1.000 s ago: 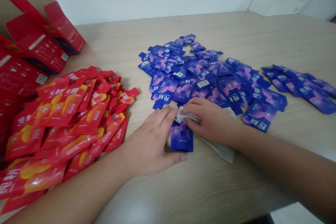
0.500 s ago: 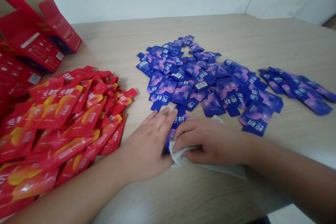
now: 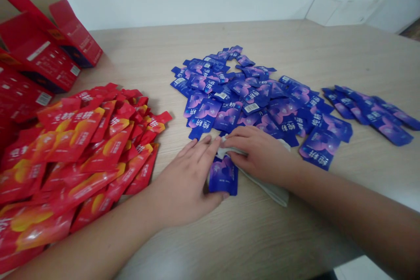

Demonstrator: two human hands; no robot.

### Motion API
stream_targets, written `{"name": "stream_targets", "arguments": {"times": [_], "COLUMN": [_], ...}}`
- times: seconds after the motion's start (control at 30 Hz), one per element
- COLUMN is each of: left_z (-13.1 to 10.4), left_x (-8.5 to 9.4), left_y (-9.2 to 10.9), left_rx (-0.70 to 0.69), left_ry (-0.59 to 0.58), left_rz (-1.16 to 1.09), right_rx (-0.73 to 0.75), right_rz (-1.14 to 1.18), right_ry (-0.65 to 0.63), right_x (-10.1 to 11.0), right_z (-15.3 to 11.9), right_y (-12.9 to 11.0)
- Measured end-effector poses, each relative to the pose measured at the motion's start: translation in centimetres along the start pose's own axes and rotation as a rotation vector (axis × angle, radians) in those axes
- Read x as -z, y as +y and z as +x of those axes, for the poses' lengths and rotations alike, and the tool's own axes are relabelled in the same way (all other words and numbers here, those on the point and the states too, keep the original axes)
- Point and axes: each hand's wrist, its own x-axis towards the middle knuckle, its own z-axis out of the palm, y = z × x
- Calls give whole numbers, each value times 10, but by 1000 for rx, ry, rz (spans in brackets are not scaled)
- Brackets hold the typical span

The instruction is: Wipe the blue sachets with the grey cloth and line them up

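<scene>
A blue packet (image 3: 223,178) lies flat on the table between my hands. My left hand (image 3: 188,179) rests palm down along its left side, fingers stretched, thumb at the packet's lower edge. Bunched in my right hand (image 3: 254,153) is a white cloth (image 3: 271,188), pressed on the packet's upper end; the cloth trails toward the lower right. Just beyond both hands spreads a heap of blue packets (image 3: 226,116), partly hidden by my right hand. To the left of my left hand lies a large pile of red packets (image 3: 95,148).
Red cartons (image 3: 42,52) with open flaps stand at the back left. A smaller group of blue packets (image 3: 382,116) lies on the right of the wooden table (image 3: 141,48). A white wall is behind the table.
My right hand has moved up along the packet with the cloth, baring the packet's lower part. My left hand has stayed nearly in place, its thumb now reaching the packet's lower edge.
</scene>
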Motion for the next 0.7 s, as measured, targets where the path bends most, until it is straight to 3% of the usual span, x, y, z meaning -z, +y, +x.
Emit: {"name": "stream_targets", "arguments": {"times": [0.2, 0.27, 0.37, 0.43, 0.7], "left_z": [0, 0, 0, 0, 1], "left_x": [-1, -1, -3, -3, 0], "left_y": [-1, -3, -5, -6, -2], "left_rx": [-11, -19, -29, -35, -13], "left_ry": [13, 22, 26, 24, 11], "left_rz": [-10, -16, -22, -21, -15], "right_rx": [-89, -17, 118, 132, 0], "right_rz": [118, 278, 477, 494, 154], "right_ry": [218, 158, -128, -235, -73], "right_x": [3, 7, 14, 16, 10], "right_z": [-3, -7, -13, -15, -9], "right_y": [-3, -12, -26, -31, -12]}}
